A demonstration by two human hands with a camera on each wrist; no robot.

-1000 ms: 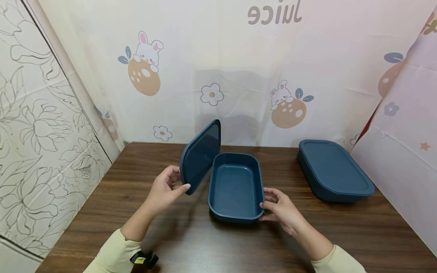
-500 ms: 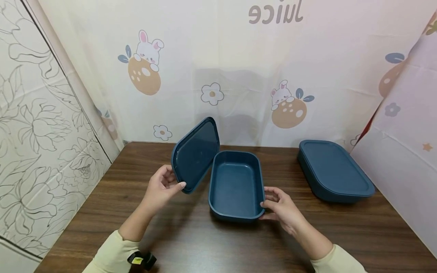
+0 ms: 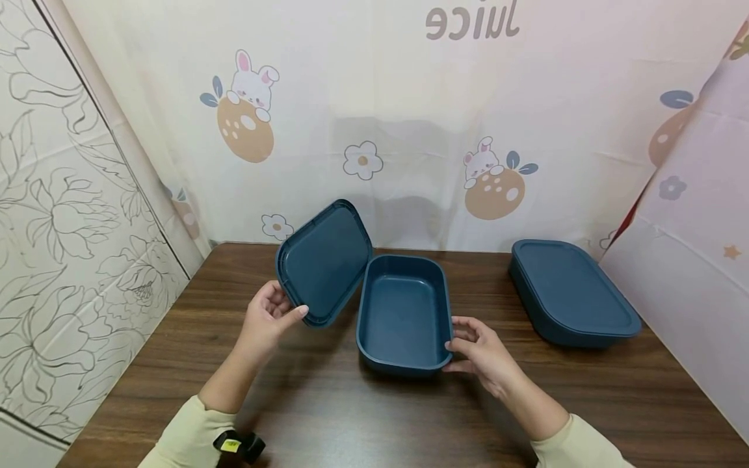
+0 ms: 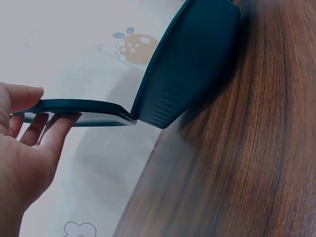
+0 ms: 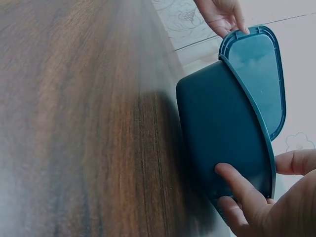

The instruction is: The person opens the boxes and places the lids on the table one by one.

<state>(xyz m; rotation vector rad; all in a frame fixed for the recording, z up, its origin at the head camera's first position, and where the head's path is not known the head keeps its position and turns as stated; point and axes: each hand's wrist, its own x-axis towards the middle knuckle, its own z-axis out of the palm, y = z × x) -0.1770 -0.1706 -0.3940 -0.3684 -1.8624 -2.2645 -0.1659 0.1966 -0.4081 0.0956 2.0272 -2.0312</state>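
My left hand (image 3: 266, 318) pinches the near corner of a dark blue lid (image 3: 324, 263), thumb on the inner face and fingers behind. Raised on a slant, the lid shows its rimmed underside to the head camera. Its right edge meets the left rim of an open food container (image 3: 404, 322) of the same blue, with nothing inside. My right hand (image 3: 482, 354) grips that container at the near right corner. In the right wrist view, the fingers (image 5: 237, 182) press the outer wall while the thumb lies over the rim.
A second blue container with its lid on (image 3: 576, 292) stands at the right of the wooden table (image 3: 328, 403), close to the side curtain. Behind the table hangs a printed curtain (image 3: 409, 84). A small black device (image 3: 240, 445) sits by the left sleeve.
The lid has swung leftward and its underside has turned toward the head camera. My left hand moved a little left and up with it. The right hand keeps its grip on the container.
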